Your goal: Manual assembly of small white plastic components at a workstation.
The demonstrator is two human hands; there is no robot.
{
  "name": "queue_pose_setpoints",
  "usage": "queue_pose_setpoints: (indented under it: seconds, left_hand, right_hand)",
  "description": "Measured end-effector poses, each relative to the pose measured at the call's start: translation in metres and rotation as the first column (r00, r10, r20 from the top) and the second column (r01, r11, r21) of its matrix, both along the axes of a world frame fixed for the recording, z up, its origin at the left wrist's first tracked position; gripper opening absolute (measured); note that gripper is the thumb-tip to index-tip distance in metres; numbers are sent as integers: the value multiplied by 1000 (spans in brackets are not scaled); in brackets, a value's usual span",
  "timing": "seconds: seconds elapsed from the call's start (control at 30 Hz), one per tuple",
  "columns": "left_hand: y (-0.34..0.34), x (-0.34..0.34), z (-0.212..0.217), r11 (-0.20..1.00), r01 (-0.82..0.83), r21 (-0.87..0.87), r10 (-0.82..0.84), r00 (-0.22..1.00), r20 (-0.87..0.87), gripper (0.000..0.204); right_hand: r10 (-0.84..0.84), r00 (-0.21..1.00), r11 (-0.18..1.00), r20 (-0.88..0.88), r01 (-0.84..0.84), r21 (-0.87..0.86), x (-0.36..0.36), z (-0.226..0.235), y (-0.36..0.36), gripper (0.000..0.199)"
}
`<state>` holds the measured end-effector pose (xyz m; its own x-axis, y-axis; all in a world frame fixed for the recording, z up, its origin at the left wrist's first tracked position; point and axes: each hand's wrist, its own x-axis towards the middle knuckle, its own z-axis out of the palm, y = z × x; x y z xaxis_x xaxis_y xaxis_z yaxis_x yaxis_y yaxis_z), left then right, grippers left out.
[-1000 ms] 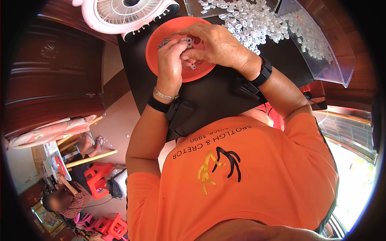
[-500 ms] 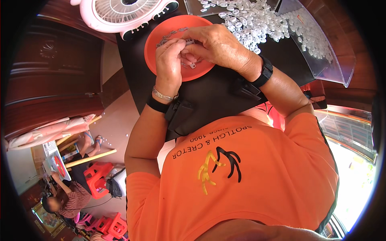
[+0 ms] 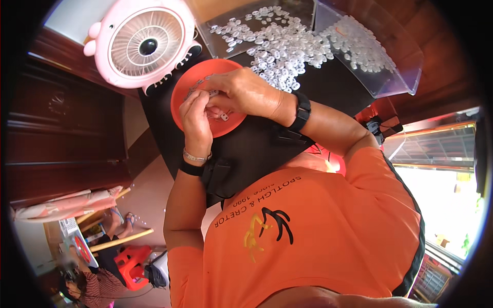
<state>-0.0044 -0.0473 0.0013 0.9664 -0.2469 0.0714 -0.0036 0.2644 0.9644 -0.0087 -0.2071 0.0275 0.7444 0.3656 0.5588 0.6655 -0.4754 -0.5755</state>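
Note:
My left hand [image 3: 196,120] and my right hand [image 3: 250,92] meet over a round orange-red plastic bowl [image 3: 226,128], their fingertips pinched close together. Small white plastic pieces with dark holes show between the fingers. One such white piece [image 3: 224,117] pokes out below my fingertips. More pieces lie in a curved row along the bowl's far inner side, partly hidden by my hands. What exactly joins the pieces is too small to make out. Both wrists carry black straps, and a bracelet [image 3: 196,156] circles the left one.
A heap of loose white pieces [image 3: 280,56] spreads over the black table [image 3: 246,154] beyond my right hand. Clear plastic bins stand behind, one holding more pieces [image 3: 357,46]. A pink fan [image 3: 149,46] stands far left. Across the room a person [image 3: 100,282] sits near a red stool [image 3: 132,264].
The view has shifted, so the bowl, fan and heap appear lower and further left. My hands stay together over the bowl, still pinching the white pieces.

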Motion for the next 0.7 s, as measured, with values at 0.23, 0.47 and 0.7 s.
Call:
queue_pose_setpoints:
  seconds: [0.23,0.47,0.7]
  left_hand:
    - [11,2,8,997,-74,35,68,986,150,26]
    - [8,-4,19,999,-48,0,48,984,171,24]
    - [17,6,13,995,-101,-29,104,980,171,22]
  right_hand:
    - [-518,758,833,397,551,36,9,64,-58,19]
    - [-598,162,359,785,930,82,-8,134,-151,27]
    - [-391,920,872,36,383,-305,14,55,-95,16]
